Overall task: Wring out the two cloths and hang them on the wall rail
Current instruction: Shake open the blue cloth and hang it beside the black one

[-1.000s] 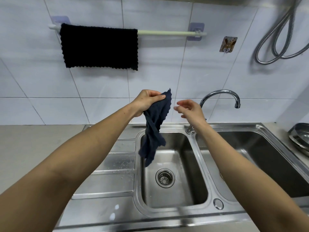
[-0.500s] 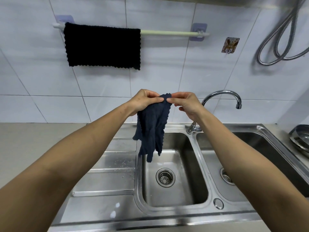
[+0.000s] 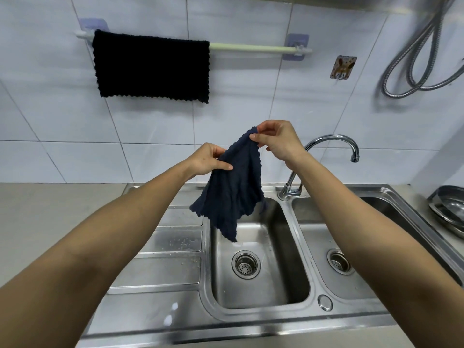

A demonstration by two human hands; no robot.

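You held one blue cloth (image 3: pixel 232 187) up over the left bowl of the sink (image 3: pixel 261 301). Your left hand (image 3: pixel 208 160) pinched its left edge, and your right hand (image 3: pixel 278 140) pinched its top corner, a bit higher. The cloth hung down loose between them, touching nothing else. A second cloth, the black cloth (image 3: pixel 150 67), hung on the left end of the rail (image 3: pixel 251 48). The sink had two bowls, two drains and one tap (image 3: pixel 329 146).
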